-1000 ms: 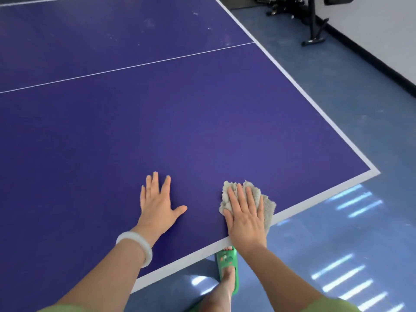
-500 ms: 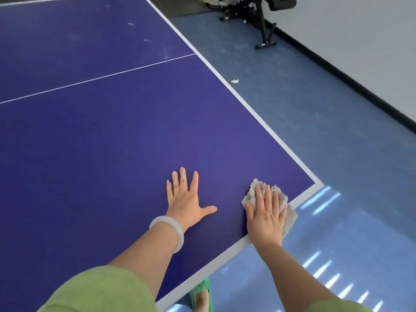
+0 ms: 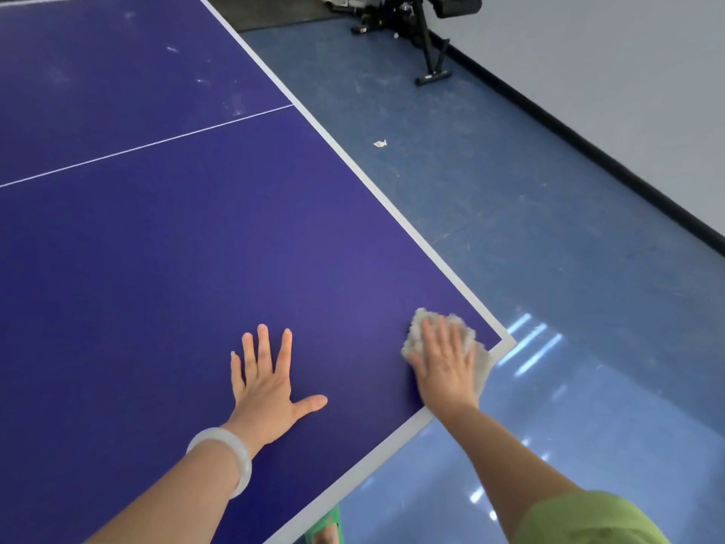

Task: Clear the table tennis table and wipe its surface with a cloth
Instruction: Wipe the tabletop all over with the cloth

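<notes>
**Inspector:** Left hand, status?

**Observer:** The left hand [image 3: 266, 390] lies palm down on the table tennis table [image 3: 176, 261]. The fingers are straight and spread, and the thumb is splayed toward the right hand. It holds nothing. A pale bracelet [image 3: 235, 453] sits on that wrist.

**Inspector:** Right hand?

**Observer:** The right hand [image 3: 445, 367] is also flat, with the fingers straight and close together, pressing down on the cloth [image 3: 423, 319]. No finger curls round it; palm and fingers simply cover it.

**Inspector:** Locate the cloth.

**Observer:** It is under the right hand, bunched, grey-white and nubbly. It shows beyond the fingertips and along the hand's outer side, where one edge reaches over the table's white border. The table corner [image 3: 507, 340] is just outward of that hand.

**Inspector:** Spacing of the hands?

**Observer:** They are apart, with bare blue surface between them. Both lie close to the near edge.

**Inspector:** Surface condition?

**Observer:** Well ahead of the left fingertips, past the thin white line [image 3: 157, 142], pale smudges [image 3: 234, 104] mark the blue.

**Inspector:** Anything off the table?

**Observer:** Ahead of the right hand, a paper scrap [image 3: 379, 143] lies on the blue floor [image 3: 549, 237] near the side border. Farther on, a black stand [image 3: 428, 49] is by the wall. Between the forearms, a foot in a green slipper [image 3: 334, 520] shows at the near edge. A green sleeve [image 3: 588, 520] covers the right upper arm.
</notes>
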### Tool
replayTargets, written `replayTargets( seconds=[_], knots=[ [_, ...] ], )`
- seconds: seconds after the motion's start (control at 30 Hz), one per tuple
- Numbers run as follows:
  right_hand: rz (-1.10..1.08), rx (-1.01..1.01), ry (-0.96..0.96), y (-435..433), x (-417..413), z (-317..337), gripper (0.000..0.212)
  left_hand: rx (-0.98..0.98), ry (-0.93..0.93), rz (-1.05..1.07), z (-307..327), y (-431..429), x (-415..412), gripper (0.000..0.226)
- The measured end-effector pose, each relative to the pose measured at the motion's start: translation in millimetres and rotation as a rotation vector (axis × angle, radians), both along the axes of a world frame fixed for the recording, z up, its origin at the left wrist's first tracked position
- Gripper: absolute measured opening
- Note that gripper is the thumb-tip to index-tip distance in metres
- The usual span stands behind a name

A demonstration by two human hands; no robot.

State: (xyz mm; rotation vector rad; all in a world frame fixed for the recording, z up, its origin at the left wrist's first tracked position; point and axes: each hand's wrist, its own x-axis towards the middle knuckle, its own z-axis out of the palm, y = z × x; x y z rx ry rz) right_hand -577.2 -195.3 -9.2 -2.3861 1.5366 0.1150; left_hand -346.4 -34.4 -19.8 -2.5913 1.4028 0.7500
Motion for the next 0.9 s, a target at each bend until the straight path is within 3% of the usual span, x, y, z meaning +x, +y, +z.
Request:
replayTargets(
  seconds=[0.1, 0.17, 0.23, 0.37, 0.47, 0.53, 0.7, 0.9],
  knots=[
    [0.360, 0.028, -0.024, 34, 15, 1, 0.058, 0.021, -0.014, -0.001, 1, -2, 0, 0.119],
    [0.463, 0.048, -0.032, 42, 3, 0, 0.057, 0.026, -0.013, -0.004, 3, -2, -1, 0.119],
    [0.438, 0.022, -0.015, 30, -16, -1, 0.056, 0.013, 0.003, 0.000, 5, -2, -2, 0.120],
    [0.093, 0.021, 0.022, -12, -46, 1, 0.059, -0.030, 0.015, 0.017, 11, 2, -3, 0.119],
    [-0.033, 0.090, 0.047, -34, -35, 7, 0.060, -0.038, 0.018, 0.046, 18, 0, -7, 0.119],
    [0.029, 0.096, 0.050, -37, -22, 8, 0.061, -0.039, 0.011, 0.093, 23, -8, -12, 0.112],
    [0.415, 0.076, 0.019, -34, -23, 4, 0.060, -0.151, -0.038, 0.138, 38, -47, -41, 0.088],
    [0.595, -0.063, 0.004, -73, -82, 5, 0.055, -0.112, 0.018, 0.313, 39, -121, -88, 0.097]
  ],
)
